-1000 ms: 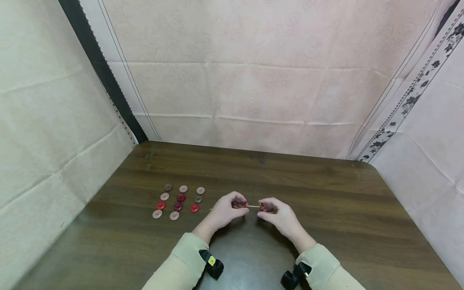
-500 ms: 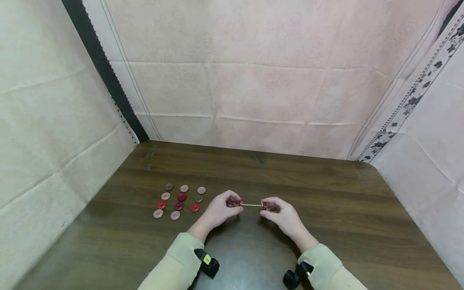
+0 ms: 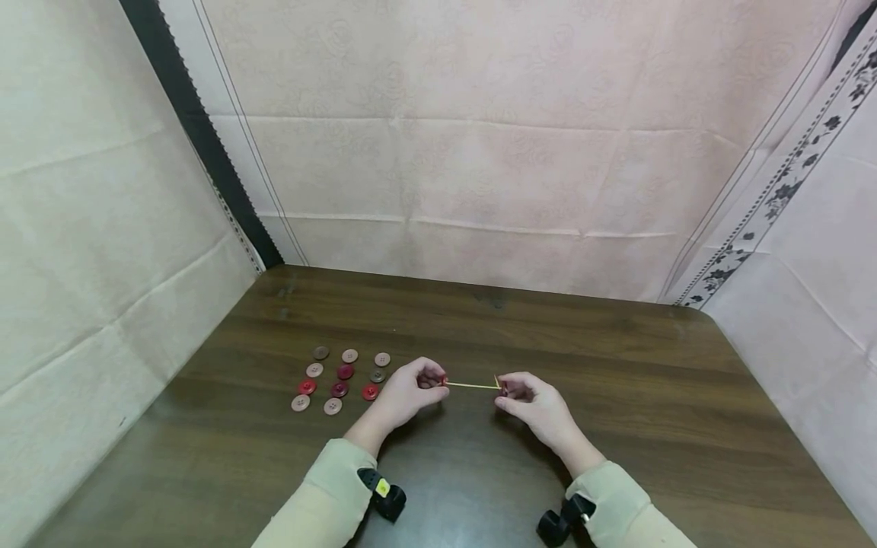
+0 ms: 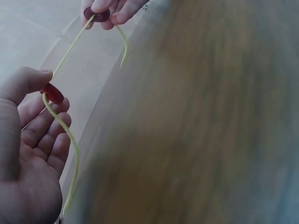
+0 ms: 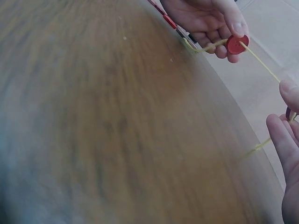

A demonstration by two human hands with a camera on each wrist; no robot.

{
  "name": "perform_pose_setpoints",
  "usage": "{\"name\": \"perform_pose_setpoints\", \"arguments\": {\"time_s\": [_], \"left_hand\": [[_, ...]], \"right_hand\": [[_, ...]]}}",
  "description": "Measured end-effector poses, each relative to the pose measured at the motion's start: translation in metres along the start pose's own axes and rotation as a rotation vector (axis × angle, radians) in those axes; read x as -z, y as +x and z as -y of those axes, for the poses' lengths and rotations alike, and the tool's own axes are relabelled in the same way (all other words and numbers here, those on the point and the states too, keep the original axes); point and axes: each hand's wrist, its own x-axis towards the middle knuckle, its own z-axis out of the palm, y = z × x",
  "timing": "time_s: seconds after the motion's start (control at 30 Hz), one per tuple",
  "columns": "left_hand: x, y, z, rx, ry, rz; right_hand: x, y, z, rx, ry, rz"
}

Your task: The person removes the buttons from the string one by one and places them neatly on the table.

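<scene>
A yellow cord (image 3: pixel 473 386) stretches between the two hands above the table. My left hand (image 3: pixel 411 392) pinches a red button (image 5: pixel 235 47) between thumb and fingers, and the cord runs through it. From that button a slack tail of cord hangs down past the palm in the left wrist view. My right hand (image 3: pixel 537 407) pinches a dark red button (image 4: pixel 101 17), threaded on the same cord, whose short free end dangles beside the fingers. In the right wrist view this second button is mostly hidden by the fingers.
On the brown wooden table (image 3: pixel 617 350), left of the hands, lie several loose buttons in rough columns: pink ones (image 3: pixel 333 406), red ones (image 3: pixel 307 387), dark red ones (image 3: pixel 346 371) and grey ones (image 3: pixel 377 375). Pale cloth (image 3: pixel 479 167) hangs behind and at both sides.
My left hand has moved left with the red button, and the stretch of cord between the hands has grown longer. My right hand has shifted slightly right, still pinching its button.
</scene>
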Motion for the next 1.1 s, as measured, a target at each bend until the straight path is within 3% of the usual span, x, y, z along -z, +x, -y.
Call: {"name": "perform_pose_setpoints", "arguments": {"time_s": [0.17, 0.43, 0.7, 1.1], "left_hand": [[0.006, -0.001, 0.002, 0.02, -0.001, -0.026], [0.013, -0.003, 0.01, 0.04, -0.007, -0.066], [0.022, -0.007, 0.011, 0.037, 0.011, -0.109], [0.035, -0.015, 0.013, 0.065, 0.018, -0.121]], "right_hand": [[0.002, -0.004, 0.014, -0.01, -0.024, -0.007], [0.003, -0.005, 0.017, -0.02, -0.031, -0.018], [0.001, 0.007, -0.022, -0.053, -0.013, -0.03], [0.002, 0.006, -0.026, -0.057, -0.018, -0.039]]}}
